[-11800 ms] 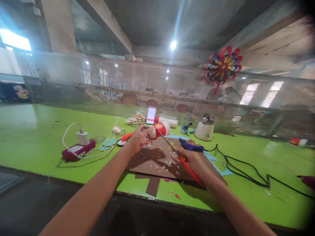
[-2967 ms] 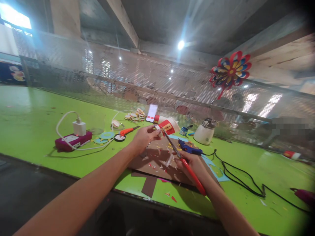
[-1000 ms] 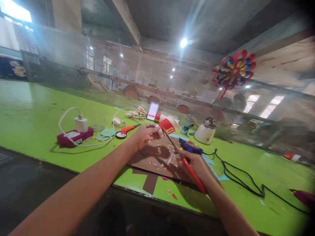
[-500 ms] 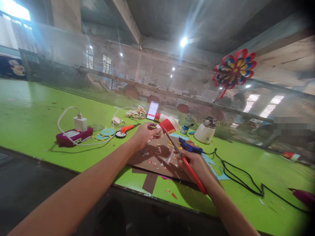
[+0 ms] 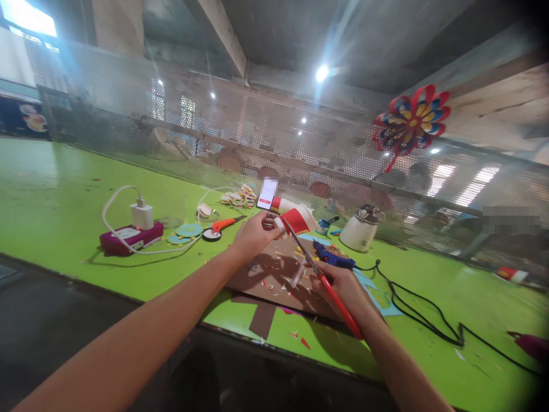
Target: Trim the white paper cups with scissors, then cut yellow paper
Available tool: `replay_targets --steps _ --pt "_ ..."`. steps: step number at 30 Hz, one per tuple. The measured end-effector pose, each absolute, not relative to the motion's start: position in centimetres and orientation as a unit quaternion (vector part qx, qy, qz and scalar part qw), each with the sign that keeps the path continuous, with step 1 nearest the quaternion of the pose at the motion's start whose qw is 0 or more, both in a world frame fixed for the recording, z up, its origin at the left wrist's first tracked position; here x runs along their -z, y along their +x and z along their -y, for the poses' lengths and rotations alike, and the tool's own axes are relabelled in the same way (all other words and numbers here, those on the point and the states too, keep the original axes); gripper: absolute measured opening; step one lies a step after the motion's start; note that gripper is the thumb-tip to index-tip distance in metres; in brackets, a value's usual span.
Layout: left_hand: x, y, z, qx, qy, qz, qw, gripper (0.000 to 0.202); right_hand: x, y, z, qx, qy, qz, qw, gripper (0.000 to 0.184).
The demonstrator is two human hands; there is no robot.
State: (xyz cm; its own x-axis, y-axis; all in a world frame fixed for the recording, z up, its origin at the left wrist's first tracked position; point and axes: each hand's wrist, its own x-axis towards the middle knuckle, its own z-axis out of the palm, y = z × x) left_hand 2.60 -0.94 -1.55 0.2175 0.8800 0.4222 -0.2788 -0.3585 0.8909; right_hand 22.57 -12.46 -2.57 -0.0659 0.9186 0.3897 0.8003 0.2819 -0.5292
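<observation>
My left hand [image 5: 253,236] is closed around the base of a red and white paper cup [image 5: 297,220], held tilted above a brown cardboard sheet [image 5: 278,277]. My right hand [image 5: 338,283] grips red-handled scissors [image 5: 315,272]. Their blades point up and left, and the tips touch the cup's side. Small red, white and yellow paper scraps lie on the cardboard under my hands.
A blue glue gun [image 5: 332,258] with a black cable [image 5: 429,320] lies just behind my right hand. To the left on the green table [image 5: 64,194] are a magenta power strip [image 5: 131,236], an orange utility knife [image 5: 225,223] and paper discs. A phone [image 5: 266,194] and white kettle [image 5: 360,229] stand behind.
The cup has turned slightly in my left hand and the scissor blades have shifted a little along it. Both hands stay over the cardboard.
</observation>
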Motion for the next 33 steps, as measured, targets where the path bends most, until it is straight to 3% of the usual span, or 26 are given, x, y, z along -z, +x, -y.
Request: replay_targets --steps 19,33 --pt "1.0 2.8 2.1 -0.578 0.688 -0.251 0.359 0.031 2.6 22.6 12.4 -0.083 -0.592 0.726 0.34 0.043" --pt "0.8 2.8 2.5 -0.597 0.662 -0.268 0.364 0.036 2.6 22.4 12.8 -0.092 -0.578 0.728 0.356 0.039"
